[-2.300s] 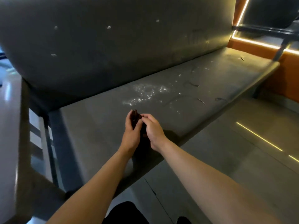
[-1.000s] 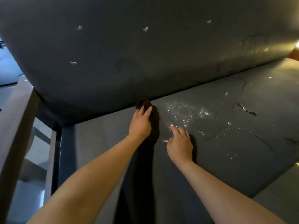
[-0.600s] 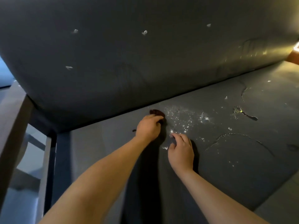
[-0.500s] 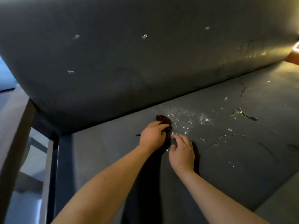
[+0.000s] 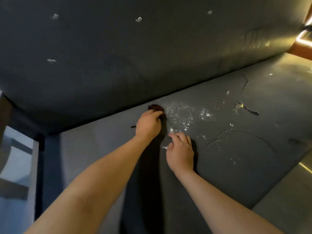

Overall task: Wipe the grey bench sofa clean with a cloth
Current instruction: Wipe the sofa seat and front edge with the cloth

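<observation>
We take the white speckled patch (image 5: 183, 115) on the seat of the grey bench sofa (image 5: 236, 174) as our marker. Over the last 1 second the left hand (image 5: 148, 124) has carried the dark cloth (image 5: 156, 108) from the crease under the backrest (image 5: 152, 56), left of the patch, up to the patch's left edge. The hand is clenched around the bunched cloth and presses it onto the seat. The right hand (image 5: 180, 149) has stayed at the patch's near edge, fingers bent with the tips on the seat. We cannot tell whether it pinches a flake. We judge the wipe is only now reaching the dirt. The patch, the cracks (image 5: 236, 131) to its right and the 4 flecks (image 5: 138, 19) above it look untouched.
</observation>
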Available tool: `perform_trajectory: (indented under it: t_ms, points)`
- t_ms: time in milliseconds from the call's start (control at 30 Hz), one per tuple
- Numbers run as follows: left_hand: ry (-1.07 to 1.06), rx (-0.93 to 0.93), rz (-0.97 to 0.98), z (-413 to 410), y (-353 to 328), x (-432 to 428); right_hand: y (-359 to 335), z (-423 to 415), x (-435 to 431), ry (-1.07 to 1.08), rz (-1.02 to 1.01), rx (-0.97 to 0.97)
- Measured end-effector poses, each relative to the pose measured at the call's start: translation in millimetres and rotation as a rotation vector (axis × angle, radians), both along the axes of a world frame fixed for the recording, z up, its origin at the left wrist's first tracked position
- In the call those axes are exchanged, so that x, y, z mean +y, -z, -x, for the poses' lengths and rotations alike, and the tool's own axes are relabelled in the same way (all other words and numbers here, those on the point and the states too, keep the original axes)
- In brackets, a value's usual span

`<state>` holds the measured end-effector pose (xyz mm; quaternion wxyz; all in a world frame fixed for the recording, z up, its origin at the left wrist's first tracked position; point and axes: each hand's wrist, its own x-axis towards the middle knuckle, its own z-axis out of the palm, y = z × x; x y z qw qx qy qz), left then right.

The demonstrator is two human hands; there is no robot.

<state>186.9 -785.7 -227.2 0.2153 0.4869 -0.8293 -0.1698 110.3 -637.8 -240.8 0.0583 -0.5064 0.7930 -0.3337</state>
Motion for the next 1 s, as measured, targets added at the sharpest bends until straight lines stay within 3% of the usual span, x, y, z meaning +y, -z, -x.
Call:
perform_trajectory:
  t_ms: [200, 300, 400, 567, 767, 900, 1000]
  points:
    - [0.214, -0.085, 0.078, 0.5, -1.5, 38.1, 1.9, -1.2, -0.8, 0.042, 0.01, 0.007]
    - [0.07, -0.117, 0.1, -15.4, -4.1, 8.6, 1.4, 0.5, 0.2, 0.017, 0.032, -0.006]
    - [-0.105, -0.064, -0.012, -25.3, -3.4, -8.9, -0.3, 1.0, 1.7, -0.009, 0.031, -0.012]
    - [0.017, -0.03, -0.025, -9.7, 3.3, 30.5, -0.8, 2.1, 1.9, 0.019, 0.015, -0.042]
    - [0.189, -0.029, -0.062, -12.6, 3.7, 78.8, -31.6, 16.2, 11.1, -0.065, -0.188, -0.124]
    - [0.181, -0.106, -0.062, -29.3, -5.3, 63.9, -27.0, 26.5, 70.3, -0.077, -0.223, 0.19]
    - [0.031, -0.039, -0.105, -24.4, -6.7, 79.0, -19.0, 26.7, 89.2, -0.065, -0.267, 0.197]
